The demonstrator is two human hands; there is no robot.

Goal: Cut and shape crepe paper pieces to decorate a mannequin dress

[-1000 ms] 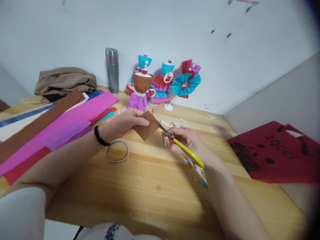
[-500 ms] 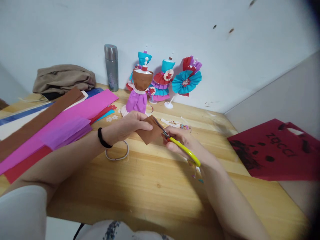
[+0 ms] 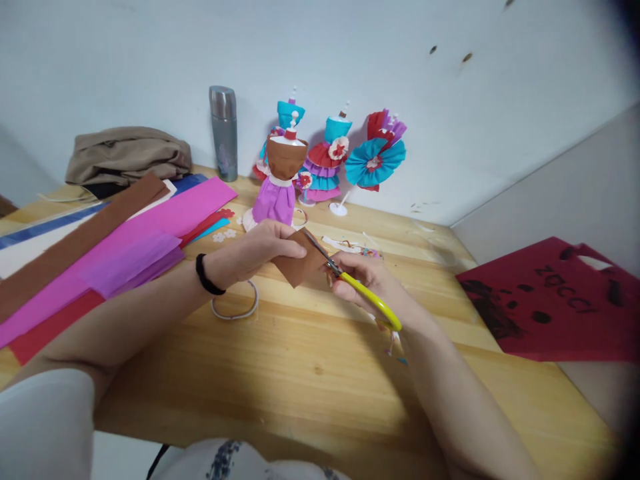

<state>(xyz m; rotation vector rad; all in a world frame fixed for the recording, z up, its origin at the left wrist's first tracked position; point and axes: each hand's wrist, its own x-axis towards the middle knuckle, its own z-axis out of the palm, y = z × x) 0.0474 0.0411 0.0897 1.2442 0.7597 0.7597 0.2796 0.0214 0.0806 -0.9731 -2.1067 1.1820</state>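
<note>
My left hand (image 3: 273,248) pinches a small folded piece of brown crepe paper (image 3: 299,261) between thumb and fingers, above the table. In my right hand (image 3: 359,277) is a pair of scissors (image 3: 370,299) with yellow handles. The scissor blades lie along the upper right edge of the brown paper; whether they are closed through it I cannot tell. Just behind my left hand stands a small dress form (image 3: 286,160) with a brown top and a purple skirt. A thin ring-shaped band (image 3: 235,317) lies below my left wrist.
Strips of coloured paper (image 3: 150,217) are spread at the left, near a folded brown cloth (image 3: 127,157) and a grey flask (image 3: 223,133). More dressed forms (image 3: 327,157) stand by the wall. Paper scraps (image 3: 350,245) lie behind my right hand. A red bag (image 3: 555,300) is at the right.
Both hands, the paper and the scissors hold nearly the same position. The whole view has shifted very slightly.
</note>
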